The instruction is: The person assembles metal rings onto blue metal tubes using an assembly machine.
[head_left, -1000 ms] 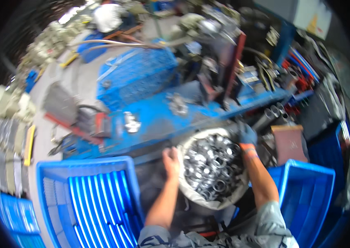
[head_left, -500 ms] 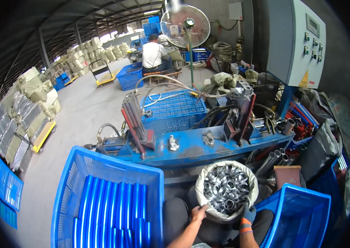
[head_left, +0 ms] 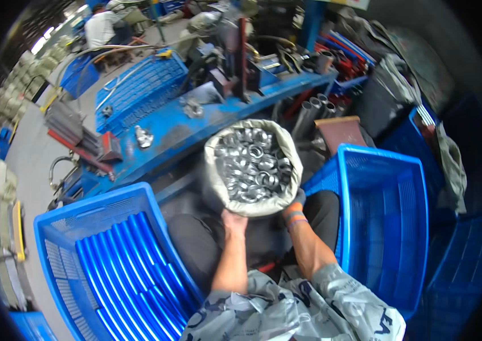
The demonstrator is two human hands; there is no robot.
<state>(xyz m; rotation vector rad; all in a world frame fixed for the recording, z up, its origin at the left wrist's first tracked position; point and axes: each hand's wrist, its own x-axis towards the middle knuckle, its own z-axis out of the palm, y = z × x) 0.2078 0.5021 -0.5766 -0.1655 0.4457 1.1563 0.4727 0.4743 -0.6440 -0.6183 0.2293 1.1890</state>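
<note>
An open woven sack (head_left: 214, 181), rolled down at the rim, stands in front of me, full of several shiny metal rings (head_left: 252, 166). My left hand (head_left: 233, 220) is bare and grips the sack's near rim from below. My right hand (head_left: 295, 206), in a dark glove with an orange cuff, holds the rim on the lower right. The sack rests between my knees, just below a blue metal workbench (head_left: 195, 122).
A blue plastic crate (head_left: 70, 227) holding several blue tubes sits at my left. An empty blue crate (head_left: 389, 221) stands at my right. The bench carries a clamp machine (head_left: 240, 54) and small metal parts. Grey pipes (head_left: 312, 111) lean behind the sack. A person (head_left: 104, 25) sits far off.
The view has tipped down and nearer to the sack. Both hands have gone from the sack's sides to its near rim, and the sack sits closer to me.
</note>
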